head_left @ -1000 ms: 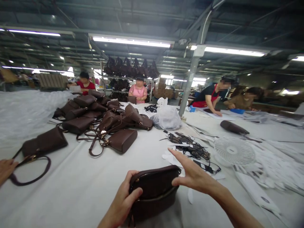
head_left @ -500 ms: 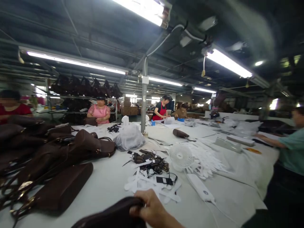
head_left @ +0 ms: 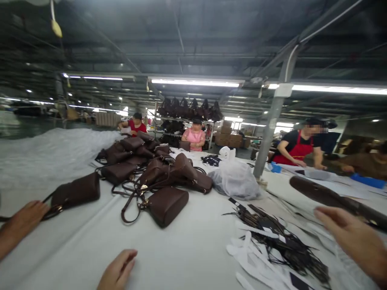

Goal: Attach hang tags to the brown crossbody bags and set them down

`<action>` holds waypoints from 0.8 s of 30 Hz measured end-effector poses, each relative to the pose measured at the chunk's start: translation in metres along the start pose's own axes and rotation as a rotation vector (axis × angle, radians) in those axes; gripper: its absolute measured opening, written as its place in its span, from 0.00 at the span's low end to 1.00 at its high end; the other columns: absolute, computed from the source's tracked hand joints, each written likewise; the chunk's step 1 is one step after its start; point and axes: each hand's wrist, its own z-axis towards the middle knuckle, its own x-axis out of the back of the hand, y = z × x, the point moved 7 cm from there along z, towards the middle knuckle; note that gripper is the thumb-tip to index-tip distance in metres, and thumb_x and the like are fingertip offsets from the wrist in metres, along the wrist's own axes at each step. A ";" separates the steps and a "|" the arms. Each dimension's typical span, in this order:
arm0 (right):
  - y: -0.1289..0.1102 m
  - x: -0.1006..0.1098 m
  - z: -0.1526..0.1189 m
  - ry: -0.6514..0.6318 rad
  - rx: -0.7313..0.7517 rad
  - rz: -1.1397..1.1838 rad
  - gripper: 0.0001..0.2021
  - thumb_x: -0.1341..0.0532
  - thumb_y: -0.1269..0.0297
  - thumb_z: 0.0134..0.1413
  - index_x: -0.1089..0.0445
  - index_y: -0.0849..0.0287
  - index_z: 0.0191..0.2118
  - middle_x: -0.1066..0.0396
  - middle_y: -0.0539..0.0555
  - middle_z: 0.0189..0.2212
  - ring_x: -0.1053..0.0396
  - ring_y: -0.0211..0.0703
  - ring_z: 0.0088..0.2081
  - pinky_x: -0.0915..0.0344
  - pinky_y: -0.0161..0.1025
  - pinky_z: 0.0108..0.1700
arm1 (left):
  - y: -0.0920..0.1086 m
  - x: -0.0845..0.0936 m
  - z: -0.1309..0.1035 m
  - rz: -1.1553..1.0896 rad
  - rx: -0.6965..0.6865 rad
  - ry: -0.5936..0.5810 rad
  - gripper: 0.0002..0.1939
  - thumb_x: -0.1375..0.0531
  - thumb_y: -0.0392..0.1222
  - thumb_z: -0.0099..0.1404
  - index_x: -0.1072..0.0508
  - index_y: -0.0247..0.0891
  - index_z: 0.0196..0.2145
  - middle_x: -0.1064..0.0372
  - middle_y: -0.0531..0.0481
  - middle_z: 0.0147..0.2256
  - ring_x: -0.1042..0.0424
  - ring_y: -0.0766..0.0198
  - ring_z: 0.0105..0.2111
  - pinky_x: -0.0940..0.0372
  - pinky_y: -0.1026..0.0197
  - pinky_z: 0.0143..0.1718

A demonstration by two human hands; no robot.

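Observation:
My left hand reaches in at the bottom, left of centre, its fingers loosely bent over the white table cover and holding nothing. At the right, my right hand is raised with its thumb and fingers apart, in front of a long dark brown leather piece; nothing shows in its grasp. Between my hands lie black tags with cords and white strips. A dark brown bag rests beyond my left hand, its strap looped to the left.
Another person's hand touches the strap of a brown bag at the left. More brown bags are heaped behind. A translucent plastic bag stands beside a metal post. People work across the table.
The view has swung left. My right hand has let go of the dark brown item it gripped. My left hand and another person's hand have come into view.

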 end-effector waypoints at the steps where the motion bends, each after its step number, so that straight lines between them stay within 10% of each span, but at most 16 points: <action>1: 0.009 -0.010 -0.002 -0.016 0.010 -0.040 0.20 0.41 0.46 0.53 0.25 0.58 0.36 0.23 0.58 0.35 0.27 0.50 0.39 0.31 0.42 0.39 | 0.001 -0.004 0.005 0.028 -0.025 0.007 0.17 0.45 0.57 0.60 0.24 0.44 0.34 0.23 0.47 0.37 0.24 0.52 0.41 0.29 0.53 0.46; 7: 0.052 -0.100 0.009 -0.222 0.032 -0.345 0.17 0.47 0.55 0.61 0.26 0.56 0.45 0.25 0.59 0.44 0.27 0.51 0.47 0.32 0.47 0.49 | 0.002 -0.016 0.013 0.097 -0.121 -0.025 0.15 0.47 0.54 0.64 0.27 0.43 0.29 0.26 0.46 0.33 0.27 0.56 0.36 0.30 0.58 0.41; 15: 0.009 -0.271 0.080 -0.526 0.161 -0.439 0.41 0.34 0.40 0.40 0.35 0.55 0.60 0.45 0.66 0.64 0.56 0.72 0.66 0.65 0.70 0.62 | -0.001 -0.008 0.012 -0.034 -0.034 -0.006 0.20 0.48 0.58 0.64 0.28 0.42 0.27 0.27 0.46 0.30 0.28 0.56 0.33 0.31 0.59 0.40; 24: 0.036 -0.230 0.014 -0.396 0.102 -0.479 0.38 0.38 0.57 0.50 0.44 0.63 0.65 0.51 0.66 0.67 0.55 0.60 0.67 0.54 0.53 0.66 | -0.002 -0.002 0.006 -0.084 0.048 0.008 0.13 0.47 0.50 0.63 0.28 0.41 0.29 0.26 0.47 0.31 0.28 0.56 0.35 0.33 0.58 0.41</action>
